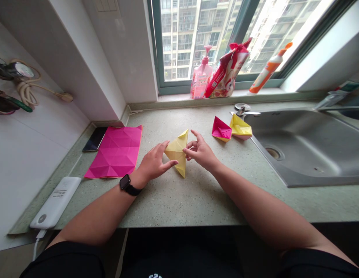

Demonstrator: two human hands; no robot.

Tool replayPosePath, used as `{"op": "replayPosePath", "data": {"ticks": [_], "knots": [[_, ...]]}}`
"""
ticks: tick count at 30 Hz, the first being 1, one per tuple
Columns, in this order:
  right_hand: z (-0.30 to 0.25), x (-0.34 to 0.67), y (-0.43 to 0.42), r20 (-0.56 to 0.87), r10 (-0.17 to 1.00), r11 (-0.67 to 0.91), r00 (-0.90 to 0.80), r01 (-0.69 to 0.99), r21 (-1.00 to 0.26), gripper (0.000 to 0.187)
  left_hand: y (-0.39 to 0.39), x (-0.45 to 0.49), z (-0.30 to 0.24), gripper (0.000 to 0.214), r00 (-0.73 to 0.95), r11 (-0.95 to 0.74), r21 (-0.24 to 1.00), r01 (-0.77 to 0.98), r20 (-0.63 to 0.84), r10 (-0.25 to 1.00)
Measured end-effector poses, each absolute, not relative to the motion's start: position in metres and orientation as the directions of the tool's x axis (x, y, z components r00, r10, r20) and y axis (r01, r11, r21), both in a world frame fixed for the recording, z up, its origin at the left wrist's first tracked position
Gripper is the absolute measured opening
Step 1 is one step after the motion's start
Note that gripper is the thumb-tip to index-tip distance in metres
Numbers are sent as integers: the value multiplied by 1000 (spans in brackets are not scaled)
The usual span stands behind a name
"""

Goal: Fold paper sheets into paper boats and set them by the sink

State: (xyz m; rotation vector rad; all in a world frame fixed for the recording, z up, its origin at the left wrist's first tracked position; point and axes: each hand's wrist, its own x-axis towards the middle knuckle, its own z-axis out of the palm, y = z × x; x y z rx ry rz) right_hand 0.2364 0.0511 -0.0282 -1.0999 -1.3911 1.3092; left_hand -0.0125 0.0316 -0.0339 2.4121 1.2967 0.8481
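A yellow folded paper (177,150), roughly triangular with creases, lies on the counter between my hands. My left hand (155,161) rests at its left side, with thumb and fingers apart on the paper's edge. At the right edge, my right hand (200,151) has its thumb and curled fingers closed on the paper, while the index finger points up. Creased pink paper sheets (117,151) lie to the left of my left hand. Beyond my right hand stand a pink folded paper piece (221,129) and a yellow one (240,126), side by side.
A metal sink (312,146) is set into the counter (179,208) on the right. A dark phone (95,139) lies partly beneath the pink sheets. The white power bank (56,202) has a cable at the front left. A pink pump bottle (201,79), a red bag (228,71) and an orange-white bottle (267,71) line the windowsill.
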Motion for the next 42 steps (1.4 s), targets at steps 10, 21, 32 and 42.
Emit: {"op": "replayPosePath", "data": {"ticks": [10, 21, 32, 42], "knots": [[-28, 227, 38, 137, 890, 90, -436, -126, -988, 116, 28, -9, -30, 100, 374, -487, 636, 599, 315, 872], [-19, 231, 37, 298, 909, 355, -290, 168, -920, 49, 39, -12, -35, 55, 321, -381, 777, 502, 242, 916], [-27, 228, 40, 141, 944, 273, -297, 473, -838, 59, 48, -11, -32, 40, 158, -227, 891, 393, 177, 971], [-35, 229, 49, 145, 959, 243, -244, 442, -864, 36, 45, -9, -33, 30, 202, -244, 938, 248, 196, 960]]}}
